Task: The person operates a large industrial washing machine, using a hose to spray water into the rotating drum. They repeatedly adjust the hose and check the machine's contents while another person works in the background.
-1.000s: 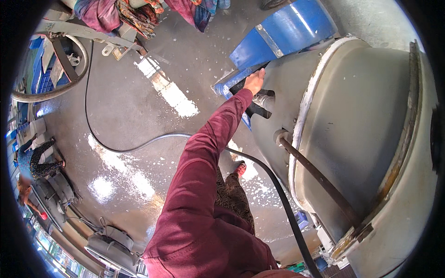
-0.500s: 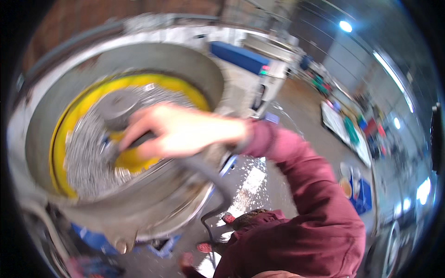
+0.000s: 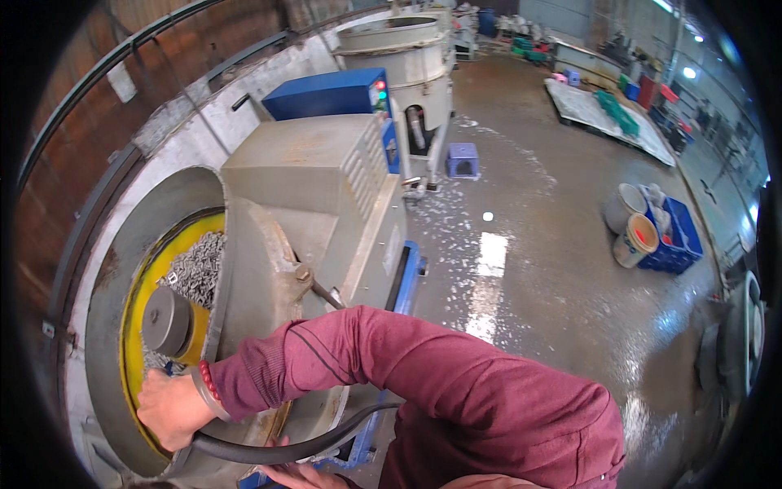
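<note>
My right hand point(image 3: 173, 407), reaching across from under my maroon sleeve point(image 3: 423, 342), is closed on the thick, matte-black, flexible hose point(image 3: 236, 451), my knuckles over the lower edge of the round grey tub point(image 3: 114, 285) lined in yellow. My left hand point(image 3: 300, 474) is at the hose's underside, with skin showing on both sides of it; whether those fingers grip it or only prop it, I cannot tell. I judge the step in hand to be working the hose at the tub's opening, and I'd say the next move calls for a firm fist and enough slack to turn the end without snagging on the rim. The hose itself looks smooth and rubbery, with a soft sheen along its upper side; it leaves my fist just beside the tub's lower edge and bends in one easy curve toward my body, with no kink in the part I can see. Its far end is hidden by my fist, so I cannot tell whether water is running. Inside the tub, a mass of small, shiny grey pieces point(image 3: 195, 265) lies around the yellow column with a flat, round grey cap point(image 3: 165, 320), just beyond my knuckles.
</note>
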`<state>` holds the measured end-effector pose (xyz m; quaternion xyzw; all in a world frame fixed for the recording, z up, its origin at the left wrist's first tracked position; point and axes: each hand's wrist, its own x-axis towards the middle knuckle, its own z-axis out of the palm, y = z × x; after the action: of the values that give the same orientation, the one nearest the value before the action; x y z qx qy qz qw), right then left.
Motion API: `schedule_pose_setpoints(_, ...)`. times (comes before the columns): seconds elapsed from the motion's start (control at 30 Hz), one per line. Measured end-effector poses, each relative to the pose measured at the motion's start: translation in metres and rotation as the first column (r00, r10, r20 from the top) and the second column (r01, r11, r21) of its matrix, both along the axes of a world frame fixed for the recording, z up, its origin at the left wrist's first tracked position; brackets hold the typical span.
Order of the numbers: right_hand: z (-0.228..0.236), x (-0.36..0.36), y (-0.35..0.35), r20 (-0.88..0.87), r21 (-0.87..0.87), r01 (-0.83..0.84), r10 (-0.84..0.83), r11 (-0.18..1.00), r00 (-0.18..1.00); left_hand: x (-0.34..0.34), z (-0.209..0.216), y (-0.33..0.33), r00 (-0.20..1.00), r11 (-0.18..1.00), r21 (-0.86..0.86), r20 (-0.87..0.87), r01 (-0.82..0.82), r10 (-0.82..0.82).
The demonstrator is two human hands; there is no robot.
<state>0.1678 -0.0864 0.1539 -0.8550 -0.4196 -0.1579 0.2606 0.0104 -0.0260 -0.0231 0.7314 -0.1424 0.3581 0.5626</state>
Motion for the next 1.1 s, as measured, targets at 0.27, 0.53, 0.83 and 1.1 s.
schedule_pose_setpoints(0.27,0.001,0.006,-0.027,0.144,-0.187,-0.140,0.168,0.972,0.975,0.028,0.080,-0.047,0.958,0.855,-0.515,-0.273,-0.066,-0.090)
schedule_pose_setpoints(0.53,0.042,-0.021,-0.181,0.210,-0.110,0.050,-0.026,0.993,0.977,0.014,0.120,-0.032,0.947,0.948,-0.222,-0.277,-0.227,0.162)
schedule_pose_setpoints(0.83,0.068,0.033,-0.259,0.230,-0.028,0.183,-0.172,0.983,0.958,0.021,0.174,-0.014,0.911,0.932,-0.018,-0.218,-0.362,0.349)
schedule_pose_setpoints(1.1,0.008,0.175,-0.220,0.142,-0.100,0.182,-0.167,0.978,0.976,0.086,0.176,0.016,0.820,0.792,0.308,-0.060,-0.527,0.569)
